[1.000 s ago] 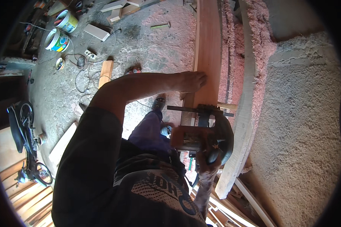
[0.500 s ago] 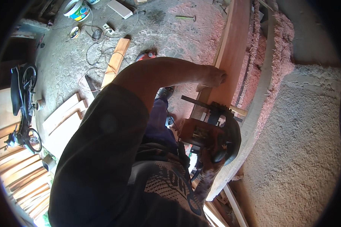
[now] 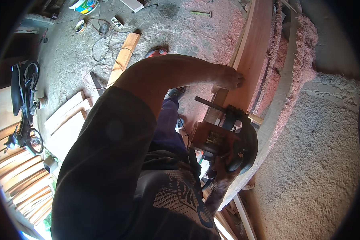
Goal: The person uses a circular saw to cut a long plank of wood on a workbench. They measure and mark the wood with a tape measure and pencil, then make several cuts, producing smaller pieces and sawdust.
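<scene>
A long reddish-brown wooden plank [image 3: 255, 44] runs from the top of the view down toward the saw. My left hand [image 3: 229, 78] reaches across and is closed on the plank's left edge, fingers curled over its upper face. Below it, a circular saw [image 3: 220, 138] with a dark reddish motor housing and a black rounded guard rests at the near part of the plank. My right hand [image 3: 224, 170] is wrapped around the saw's handle, partly hidden by the saw body. A dark bar juts leftward from the saw. The blade is hidden.
A pale beam [image 3: 282, 88] covered in pinkish shavings lies right of the plank, beside a rough wall [image 3: 308, 156]. On the floor are a hammer [image 3: 201, 13], cords with a power strip [image 3: 116, 22], a board [image 3: 126, 52] and a bucket [image 3: 84, 6]. A motorcycle [image 3: 26, 108] stands left.
The whole view has shifted slightly, so floor objects sit higher in the picture. Both hands keep their holds, and the saw shows no clear movement along the plank.
</scene>
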Tool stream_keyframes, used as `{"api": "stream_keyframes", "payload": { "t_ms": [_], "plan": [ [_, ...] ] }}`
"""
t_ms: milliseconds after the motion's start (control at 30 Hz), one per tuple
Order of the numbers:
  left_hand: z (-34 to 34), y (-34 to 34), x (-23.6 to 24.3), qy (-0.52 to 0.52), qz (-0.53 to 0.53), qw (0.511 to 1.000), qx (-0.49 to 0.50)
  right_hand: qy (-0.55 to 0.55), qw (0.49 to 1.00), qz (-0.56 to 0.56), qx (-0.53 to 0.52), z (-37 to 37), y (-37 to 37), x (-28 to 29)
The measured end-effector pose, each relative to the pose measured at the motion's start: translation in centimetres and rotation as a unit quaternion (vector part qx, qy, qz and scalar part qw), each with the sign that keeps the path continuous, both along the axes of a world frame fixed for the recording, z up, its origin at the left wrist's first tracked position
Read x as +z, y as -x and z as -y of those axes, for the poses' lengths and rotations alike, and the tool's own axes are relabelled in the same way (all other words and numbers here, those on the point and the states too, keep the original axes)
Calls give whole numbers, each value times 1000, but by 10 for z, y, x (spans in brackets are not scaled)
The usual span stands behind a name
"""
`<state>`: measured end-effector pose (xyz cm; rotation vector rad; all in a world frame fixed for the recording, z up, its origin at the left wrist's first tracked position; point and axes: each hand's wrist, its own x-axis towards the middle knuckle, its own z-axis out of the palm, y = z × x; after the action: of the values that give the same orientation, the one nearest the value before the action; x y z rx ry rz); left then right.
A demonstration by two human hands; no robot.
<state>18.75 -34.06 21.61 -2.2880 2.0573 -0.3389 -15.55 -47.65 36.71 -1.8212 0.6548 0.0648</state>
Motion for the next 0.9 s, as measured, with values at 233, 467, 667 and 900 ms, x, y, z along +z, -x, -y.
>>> {"api": "stream_keyframes", "payload": {
  "t_ms": [233,467,667,900],
  "plan": [
    [0,-9,1,-3,-15,1000,-20,-7,998,37,40,1,-11,-3],
    [0,-19,-6,26,-27,999,-35,-31,999,14,14,-6,-30,9],
    [-1,-30,7,25,-57,998,13,26,995,69,71,7,-35,-9],
    [-2,-37,16,18,52,996,76,-3,999,12,42,5,-51,-2]
  ]
}}
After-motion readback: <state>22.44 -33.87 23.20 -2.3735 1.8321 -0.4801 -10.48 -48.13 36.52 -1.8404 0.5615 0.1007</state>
